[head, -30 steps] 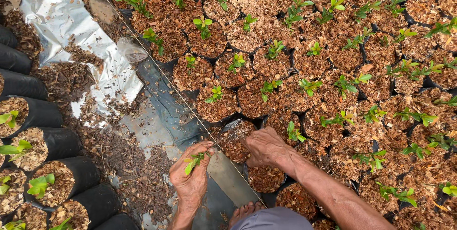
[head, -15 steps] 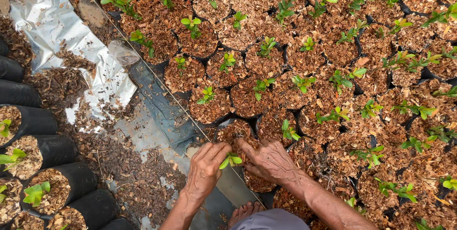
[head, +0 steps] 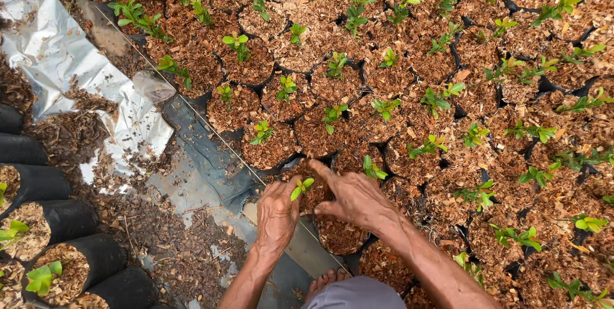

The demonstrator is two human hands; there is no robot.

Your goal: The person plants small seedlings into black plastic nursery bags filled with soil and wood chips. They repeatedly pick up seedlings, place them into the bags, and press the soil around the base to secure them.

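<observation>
The left hand (head: 276, 216) is closed around a small green seedling (head: 302, 187), pinching its stem so the leaves stand above the fingers. The right hand (head: 354, 197) holds nothing; its fingers are spread and pressed into the brown fill of a black grow bag (head: 313, 178), index finger pointing up toward the bag's far rim. The seedling sits right over this bag, at the near-left edge of the packed bed of bags (head: 416, 91).

By the look of it, the planting is well along: nearly every bag across the bed already carries a seedling, and the one under the hands appears to be the bag in hand now. Just below it another bag (head: 339, 235) shows fill but no plant, so some work seems left along this near edge.

A taut string (head: 192, 101) marks the bed's left edge. Beyond it lies open ground sheet (head: 211, 181) scattered with bark, then a silver sheet (head: 57, 53), and a row of tilted black bags (head: 57, 226) at the far left. Room to move is on that left side; the right is packed bag to bag.
</observation>
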